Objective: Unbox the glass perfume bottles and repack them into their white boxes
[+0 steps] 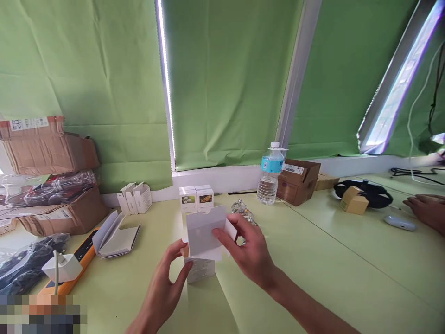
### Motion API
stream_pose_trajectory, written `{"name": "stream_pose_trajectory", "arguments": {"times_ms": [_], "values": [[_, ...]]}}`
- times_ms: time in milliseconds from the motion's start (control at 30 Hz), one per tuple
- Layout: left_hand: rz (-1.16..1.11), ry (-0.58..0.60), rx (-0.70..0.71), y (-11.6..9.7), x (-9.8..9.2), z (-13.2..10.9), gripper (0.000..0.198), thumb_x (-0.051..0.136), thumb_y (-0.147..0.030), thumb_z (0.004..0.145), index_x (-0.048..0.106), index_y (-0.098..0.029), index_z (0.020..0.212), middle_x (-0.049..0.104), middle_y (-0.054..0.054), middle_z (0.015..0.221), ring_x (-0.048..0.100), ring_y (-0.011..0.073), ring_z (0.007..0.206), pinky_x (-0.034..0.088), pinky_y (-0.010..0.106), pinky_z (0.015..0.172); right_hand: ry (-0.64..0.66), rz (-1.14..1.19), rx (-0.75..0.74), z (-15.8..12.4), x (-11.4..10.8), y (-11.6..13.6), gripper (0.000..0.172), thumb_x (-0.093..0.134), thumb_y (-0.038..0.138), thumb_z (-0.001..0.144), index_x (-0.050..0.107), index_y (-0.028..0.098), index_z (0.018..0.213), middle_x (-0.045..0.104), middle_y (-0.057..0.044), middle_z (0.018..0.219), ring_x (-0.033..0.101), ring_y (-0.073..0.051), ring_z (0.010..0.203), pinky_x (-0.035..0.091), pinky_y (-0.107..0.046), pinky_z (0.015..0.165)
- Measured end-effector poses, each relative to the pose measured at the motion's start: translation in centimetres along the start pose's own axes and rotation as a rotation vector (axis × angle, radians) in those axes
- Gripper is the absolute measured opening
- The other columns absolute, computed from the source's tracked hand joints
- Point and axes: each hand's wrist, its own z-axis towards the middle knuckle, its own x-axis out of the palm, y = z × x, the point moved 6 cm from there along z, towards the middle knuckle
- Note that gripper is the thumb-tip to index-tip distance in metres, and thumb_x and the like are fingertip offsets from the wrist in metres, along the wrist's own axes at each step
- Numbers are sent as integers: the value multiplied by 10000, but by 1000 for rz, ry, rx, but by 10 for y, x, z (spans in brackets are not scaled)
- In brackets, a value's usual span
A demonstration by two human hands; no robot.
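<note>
A small white cardboard box (pixel 200 239) with its flaps standing open is held up in front of me over the pale green table (pixel 313 260). My right hand (pixel 246 250) grips its upper part from the right, fingers across the white panel. My left hand (pixel 162 290) curls around the lower left side, thumb and fingers at its edge. The box's lower body (pixel 200 270) looks printed in faint grey. Just behind it stand two white boxes with picture labels (pixel 196 198), and a clear bag of shiny items (pixel 242 211) lies beyond my right hand.
Another person's hand (pixel 426 212) rests at the far right near a white oval device (pixel 399 223). A water bottle (pixel 270 178) and a brown carton (pixel 297 182) stand at the back. An orange power strip (pixel 74 260), opened white cards (pixel 116 235) and stacked cartons (pixel 45 148) crowd the left.
</note>
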Motion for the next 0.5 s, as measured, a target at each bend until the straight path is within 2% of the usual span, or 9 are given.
{"name": "stream_pose_trajectory", "arguments": {"times_ms": [100, 233, 333, 500], "values": [[-138, 14, -87, 5, 1, 1, 347, 596, -344, 901, 451, -301, 1213, 642, 22, 1172, 612, 204, 1115, 510, 356, 949, 81, -113, -108, 9, 12, 15, 144, 601, 351, 896, 612, 222, 958, 539, 39, 640, 439, -103, 525, 387, -224, 518], [-273, 45, -159, 3, 4, 3, 367, 619, -359, 888, 414, -289, 1185, 658, 21, 1158, 626, 196, 1080, 507, 365, 942, 107, -165, -145, 16, 26, 23, 152, 580, 350, 911, 610, 214, 972, 539, 43, 649, 437, -92, 527, 380, -221, 557], [-324, 56, -185, 3, 4, 3, 386, 627, -365, 881, 400, -285, 1183, 670, 28, 1152, 641, 203, 1055, 515, 375, 919, 141, -157, -122, 19, 36, 21, 170, 584, 366, 909, 605, 217, 987, 553, 47, 664, 433, -86, 521, 368, -218, 554], [-299, 43, -175, 7, 2, 2, 387, 633, -360, 879, 409, -284, 1185, 667, 31, 1154, 644, 199, 1044, 509, 392, 935, 206, -65, 0, 23, 41, 13, 219, 630, 420, 872, 612, 220, 957, 600, 43, 732, 459, -77, 518, 365, -216, 536]]}}
